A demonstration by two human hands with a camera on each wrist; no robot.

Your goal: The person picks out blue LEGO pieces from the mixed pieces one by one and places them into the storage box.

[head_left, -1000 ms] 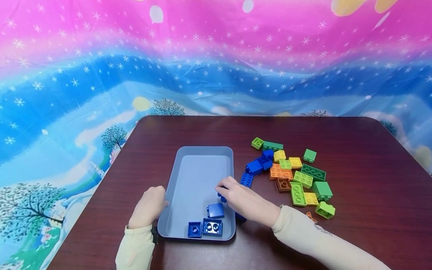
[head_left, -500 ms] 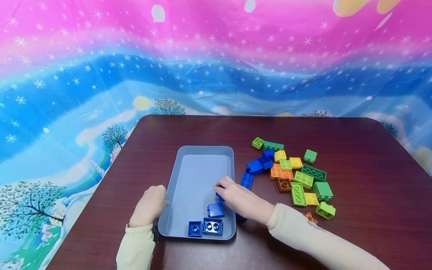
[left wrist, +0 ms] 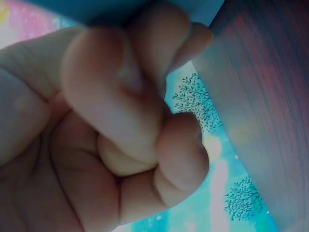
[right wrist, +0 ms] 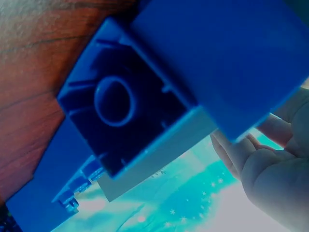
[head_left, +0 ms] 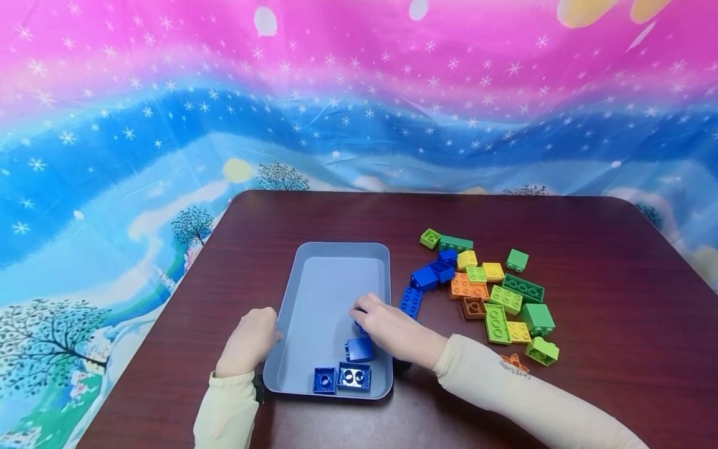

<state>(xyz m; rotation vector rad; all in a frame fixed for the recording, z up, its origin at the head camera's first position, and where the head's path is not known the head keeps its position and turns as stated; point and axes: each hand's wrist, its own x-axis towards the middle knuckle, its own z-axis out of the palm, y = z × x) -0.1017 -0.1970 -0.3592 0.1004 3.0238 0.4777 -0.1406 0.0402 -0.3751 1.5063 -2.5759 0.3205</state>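
While right hand (head_left: 387,321) grips one blue brick (head_left: 358,327), tray (head_left: 320,293) bears three others (head_left: 359,350).

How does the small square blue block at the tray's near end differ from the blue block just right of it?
The square block is shorter across; the right-hand block is longer. The square block shows one ring inside, the right-hand block two. The right-hand block carries brighter glints than the square block. Both lie hollow side up in the tray.

Blue bricks (head_left: 354,376) by near right corner of grey tray (head_left: 325,299): glossy plastic (one glints white); tray smooth, matt; worktop (head_left: 594,249) polished wood grain; backdrop (head_left: 359,81) creased cloth
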